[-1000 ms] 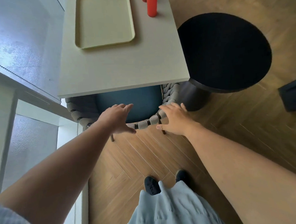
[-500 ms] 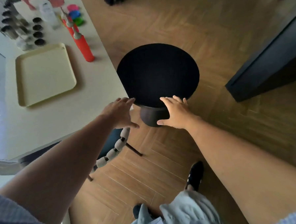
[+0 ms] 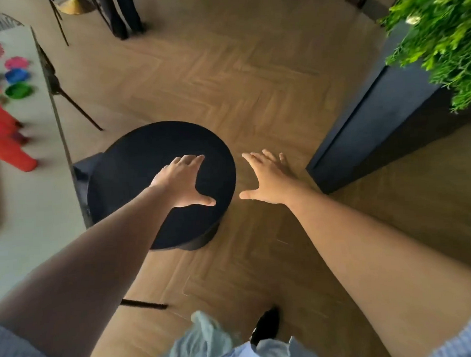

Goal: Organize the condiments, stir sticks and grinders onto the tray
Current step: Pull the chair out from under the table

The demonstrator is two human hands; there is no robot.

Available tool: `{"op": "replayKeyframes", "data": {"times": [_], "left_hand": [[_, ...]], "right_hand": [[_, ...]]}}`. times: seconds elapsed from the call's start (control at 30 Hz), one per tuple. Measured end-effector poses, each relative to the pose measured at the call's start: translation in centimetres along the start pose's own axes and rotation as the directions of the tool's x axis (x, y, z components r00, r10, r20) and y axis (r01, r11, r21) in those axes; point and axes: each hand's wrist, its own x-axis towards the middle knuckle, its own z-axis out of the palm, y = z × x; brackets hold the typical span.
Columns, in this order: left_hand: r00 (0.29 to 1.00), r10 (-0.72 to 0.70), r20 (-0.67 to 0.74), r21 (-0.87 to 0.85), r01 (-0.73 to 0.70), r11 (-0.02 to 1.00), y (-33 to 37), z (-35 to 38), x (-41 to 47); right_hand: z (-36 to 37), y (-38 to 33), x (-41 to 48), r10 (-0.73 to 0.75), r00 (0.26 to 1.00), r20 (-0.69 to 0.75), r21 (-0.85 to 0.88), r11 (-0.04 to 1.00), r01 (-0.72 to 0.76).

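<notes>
My left hand (image 3: 184, 182) is stretched out with straight fingers over the black round stool (image 3: 135, 167), holding nothing. My right hand (image 3: 268, 178) is spread open over the wooden floor, just right of the stool, also empty. At the far left edge, two red grinders (image 3: 4, 136) lie blurred on the pale table (image 3: 34, 216). Beyond them sit small pink (image 3: 17, 63), blue (image 3: 17, 75) and green (image 3: 19, 90) round containers. The tray is out of view.
A dark planter box (image 3: 369, 141) with green foliage (image 3: 445, 33) stands at the right. Chair legs (image 3: 75, 110) and a person's dark trouser legs (image 3: 123, 17) show at the top. Herringbone wooden floor (image 3: 251, 82) fills the middle. My shoe (image 3: 265, 325) is at the bottom.
The view has swung right, away from the table; the tray has left the frame. Both hands stay outstretched and empty, now over the stool and floor instead of the chair.
</notes>
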Motion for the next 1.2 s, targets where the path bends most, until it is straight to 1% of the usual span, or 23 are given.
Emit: {"op": "replayKeyframes", "data": {"times": [0.1, 0.2, 0.33, 0.47, 0.63, 0.7, 0.8, 0.9, 1.0, 1.13, 1.2], "left_hand": [[1.000, -0.002, -0.001, -0.016, 0.002, 1.000, 2.4, -1.5, 5.5], [1.000, -0.007, -0.003, -0.025, 0.007, 1.000, 3.1, -2.7, 11.0], [1.000, -0.012, -0.008, -0.035, 0.011, 0.999, 2.0, -4.9, 20.3], [0.999, -0.025, -0.027, -0.018, 0.024, 1.000, 0.3, -8.0, 29.3], [0.999, -0.048, -0.023, -0.030, 0.047, 0.998, -1.5, -12.1, 38.4], [0.998, -0.046, -0.033, -0.029, 0.045, 0.999, -2.5, -13.3, 41.5], [0.996, -0.080, -0.044, -0.027, 0.079, 0.997, -4.2, -14.5, 46.3], [0.988, -0.148, -0.054, -0.031, 0.146, 0.989, -6.3, -16.0, 51.9], [0.975, -0.217, -0.052, -0.048, 0.215, 0.976, -8.3, -17.7, 57.0], [0.938, -0.343, -0.048, -0.089, 0.338, 0.937, -10.9, -20.3, 62.8], [0.924, -0.377, -0.067, -0.110, 0.369, 0.923, -12.2, -21.9, 64.9]], "right_hand": [[-1.7, 5.2, 3.7, 0.028, 0.999, 0.019, -0.029, 0.999, -0.028], [-2.8, 9.0, 8.3, 0.028, 0.999, 0.025, -0.030, 0.999, -0.027], [-4.6, 13.4, 17.0, 0.015, 0.999, 0.028, -0.031, 0.999, -0.015], [-7.4, 16.7, 25.4, 0.039, 0.999, -0.017, -0.006, 0.999, -0.039], [-11.0, 20.0, 34.7, 0.015, 1.000, 0.011, 0.049, 0.999, -0.015], [-12.1, 21.2, 38.1, -0.011, 1.000, 0.012, 0.032, 0.999, 0.011], [-13.4, 22.7, 43.9, -0.048, 0.999, 0.024, 0.039, 0.998, 0.047], [-14.9, 24.4, 51.2, -0.102, 0.994, 0.045, 0.046, 0.994, 0.100], [-16.6, 25.5, 58.8, -0.184, 0.982, 0.044, 0.038, 0.982, 0.182], [-20.1, 25.9, 68.5, -0.310, 0.948, 0.076, 0.004, 0.950, 0.311], [-22.0, 25.5, 72.7, -0.350, 0.932, 0.096, 0.003, 0.936, 0.352]]}}
